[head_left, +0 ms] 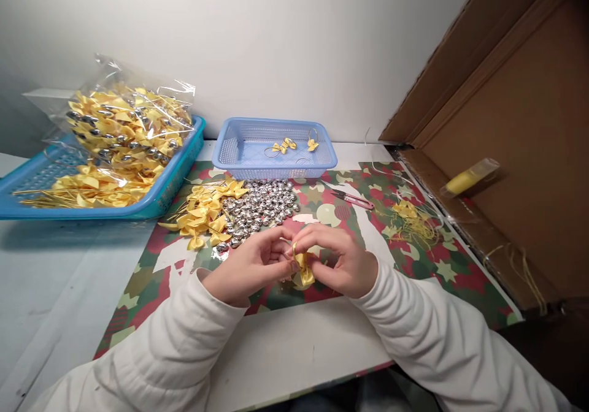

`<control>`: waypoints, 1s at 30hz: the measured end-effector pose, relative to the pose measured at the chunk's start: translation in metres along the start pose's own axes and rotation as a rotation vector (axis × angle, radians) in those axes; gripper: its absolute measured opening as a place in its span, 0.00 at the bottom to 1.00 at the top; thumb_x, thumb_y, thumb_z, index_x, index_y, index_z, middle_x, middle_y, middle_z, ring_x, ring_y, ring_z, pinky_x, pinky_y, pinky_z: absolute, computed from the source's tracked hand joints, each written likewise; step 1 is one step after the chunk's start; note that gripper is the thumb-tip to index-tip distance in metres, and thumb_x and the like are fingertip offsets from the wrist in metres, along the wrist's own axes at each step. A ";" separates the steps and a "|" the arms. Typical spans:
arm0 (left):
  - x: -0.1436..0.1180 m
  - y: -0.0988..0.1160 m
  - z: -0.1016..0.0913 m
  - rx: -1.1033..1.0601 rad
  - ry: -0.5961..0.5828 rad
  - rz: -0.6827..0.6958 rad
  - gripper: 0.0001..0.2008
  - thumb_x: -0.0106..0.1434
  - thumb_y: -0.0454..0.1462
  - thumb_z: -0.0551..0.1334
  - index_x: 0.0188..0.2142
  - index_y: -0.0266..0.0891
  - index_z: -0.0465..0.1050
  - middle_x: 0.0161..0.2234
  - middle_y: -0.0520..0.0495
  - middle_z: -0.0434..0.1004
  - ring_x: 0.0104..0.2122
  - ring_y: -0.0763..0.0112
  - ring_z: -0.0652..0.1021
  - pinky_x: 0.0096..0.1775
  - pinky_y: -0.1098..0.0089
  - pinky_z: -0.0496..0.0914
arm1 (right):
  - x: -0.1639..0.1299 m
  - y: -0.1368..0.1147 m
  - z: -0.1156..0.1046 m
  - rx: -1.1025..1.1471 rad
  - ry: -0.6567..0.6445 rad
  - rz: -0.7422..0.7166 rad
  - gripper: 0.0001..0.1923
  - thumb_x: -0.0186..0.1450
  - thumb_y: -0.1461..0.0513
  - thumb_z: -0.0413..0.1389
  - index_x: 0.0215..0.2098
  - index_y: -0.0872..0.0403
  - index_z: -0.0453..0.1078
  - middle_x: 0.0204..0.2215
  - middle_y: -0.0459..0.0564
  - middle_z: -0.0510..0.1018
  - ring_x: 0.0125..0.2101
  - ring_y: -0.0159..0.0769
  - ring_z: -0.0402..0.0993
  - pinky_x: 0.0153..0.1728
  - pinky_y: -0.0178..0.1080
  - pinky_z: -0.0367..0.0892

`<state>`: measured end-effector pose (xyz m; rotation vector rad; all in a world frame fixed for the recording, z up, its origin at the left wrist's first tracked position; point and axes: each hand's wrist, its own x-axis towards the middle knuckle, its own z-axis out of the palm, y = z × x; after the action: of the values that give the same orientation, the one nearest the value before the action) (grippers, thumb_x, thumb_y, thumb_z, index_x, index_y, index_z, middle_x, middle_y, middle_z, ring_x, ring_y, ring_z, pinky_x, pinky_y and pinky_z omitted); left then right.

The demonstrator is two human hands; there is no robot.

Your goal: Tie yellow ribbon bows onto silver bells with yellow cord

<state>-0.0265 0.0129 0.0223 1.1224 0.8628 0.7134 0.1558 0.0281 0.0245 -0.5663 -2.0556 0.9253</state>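
Observation:
Between both hands, over the front of the patterned mat, is a yellow ribbon bow (304,271) with a thin loop rising from it. My left hand (260,262) is closed, its thumb and fingertips pinching at the bow's left side. My right hand (338,259) pinches the bow from the right with thumb and curled fingers. Just beyond my left hand lies a heap of shiny silver beads (262,206). Left of the beads is a loose pile of yellow ribbon bows (202,213). The fingers partly hide the bow.
A blue basket (276,173) at the back holds several finished-looking bows. Another blue basket (184,173) at left carries a clear bag (129,118) of bows with silver beads. Pink-handled thread snips (354,200) and yellow thread scraps (414,228) lie right. Cardboard (506,105) walls the right side.

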 end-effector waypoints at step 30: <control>0.004 -0.004 0.001 -0.030 0.314 0.337 0.07 0.53 0.34 0.68 0.26 0.37 0.70 0.25 0.54 0.71 0.26 0.78 0.72 0.29 0.79 0.68 | -0.003 -0.008 0.013 -0.528 0.282 0.105 0.07 0.54 0.64 0.61 0.25 0.54 0.66 0.25 0.45 0.73 0.29 0.35 0.63 0.35 0.40 0.54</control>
<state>-0.0234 0.0146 0.0181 1.1595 0.9302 1.2019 0.1467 0.0156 0.0237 -1.0286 -2.0166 0.3198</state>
